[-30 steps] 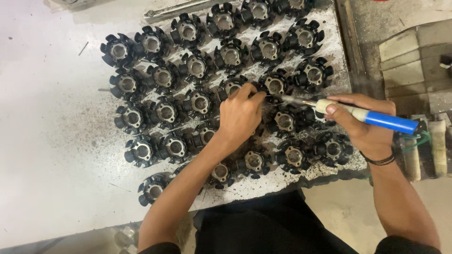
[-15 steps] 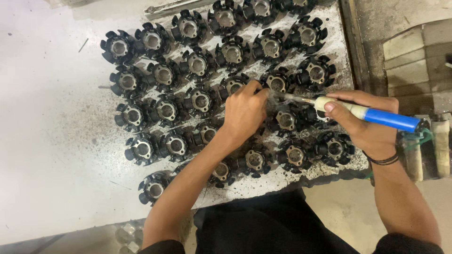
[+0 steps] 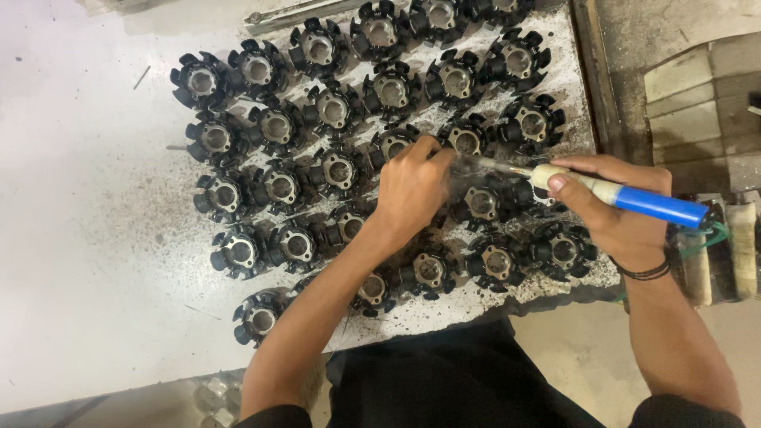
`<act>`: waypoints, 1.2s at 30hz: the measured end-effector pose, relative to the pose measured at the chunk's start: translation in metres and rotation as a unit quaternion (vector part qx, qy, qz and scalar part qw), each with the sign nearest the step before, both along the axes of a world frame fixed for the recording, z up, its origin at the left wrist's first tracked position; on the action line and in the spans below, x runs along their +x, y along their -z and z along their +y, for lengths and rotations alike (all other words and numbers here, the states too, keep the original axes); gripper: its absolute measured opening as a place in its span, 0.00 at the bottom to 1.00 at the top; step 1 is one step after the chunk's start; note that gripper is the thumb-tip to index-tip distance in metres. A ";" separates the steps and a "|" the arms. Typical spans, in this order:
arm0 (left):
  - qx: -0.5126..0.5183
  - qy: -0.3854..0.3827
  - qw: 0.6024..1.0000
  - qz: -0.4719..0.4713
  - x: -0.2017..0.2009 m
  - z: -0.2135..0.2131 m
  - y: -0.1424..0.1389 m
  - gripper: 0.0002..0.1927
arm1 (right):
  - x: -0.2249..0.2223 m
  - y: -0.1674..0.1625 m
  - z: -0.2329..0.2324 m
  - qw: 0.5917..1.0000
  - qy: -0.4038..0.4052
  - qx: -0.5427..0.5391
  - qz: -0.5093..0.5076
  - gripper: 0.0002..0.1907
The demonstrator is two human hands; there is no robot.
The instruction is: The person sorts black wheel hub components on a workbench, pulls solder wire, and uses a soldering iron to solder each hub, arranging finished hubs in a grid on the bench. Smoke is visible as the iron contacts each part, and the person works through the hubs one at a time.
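On the far left, the white table is bare apart from dark specks, with a thin sliver lying near its upper part. Next come rows of black star-shaped metal parts, each with a round silver-grey hub in the middle, laid close together and many touching their neighbours; one of them sits alone near the table's front edge. Along the top, a grey metal bar lies just behind the back row. Near the middle of the group, the left hand rests palm down over the parts with its fingers curled, the fingertips pinched together just beside one part; whether they grip anything small I cannot tell. Reaching in from the right, the soldering iron has a thin metal tip that meets the left fingertips, a white collar and a blue handle. The right hand is closed around that handle, thumb pressed on the white collar, with a dark band round the wrist. Beyond it, at the right edge past the table's dark rim, stands a cluttered stand with green wire.
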State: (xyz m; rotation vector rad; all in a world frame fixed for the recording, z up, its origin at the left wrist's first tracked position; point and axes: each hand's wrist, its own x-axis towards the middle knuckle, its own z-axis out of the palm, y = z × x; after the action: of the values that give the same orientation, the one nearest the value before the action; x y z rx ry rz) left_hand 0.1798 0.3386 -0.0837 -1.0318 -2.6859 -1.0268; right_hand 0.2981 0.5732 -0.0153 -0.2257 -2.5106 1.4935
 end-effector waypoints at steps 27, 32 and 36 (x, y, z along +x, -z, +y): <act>0.022 0.034 0.999 -0.026 0.078 -0.013 -0.006 0.11 | 0.093 0.020 -0.007 0.998 0.052 0.019 -0.032 0.13; 0.013 0.054 0.997 -0.049 0.080 -0.012 -0.005 0.12 | 0.078 -0.020 -0.030 0.992 0.005 0.126 -0.023 0.13; 0.041 0.051 0.995 -0.073 0.080 -0.009 0.005 0.14 | 0.065 -0.036 -0.040 0.984 -0.015 0.172 -0.035 0.14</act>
State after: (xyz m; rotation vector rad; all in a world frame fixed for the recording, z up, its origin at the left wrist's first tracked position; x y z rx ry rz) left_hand 0.2599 0.3293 -0.0889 -1.1306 -2.7002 -1.2668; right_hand 0.3632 0.5332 0.0202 -0.1845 -2.7850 1.0506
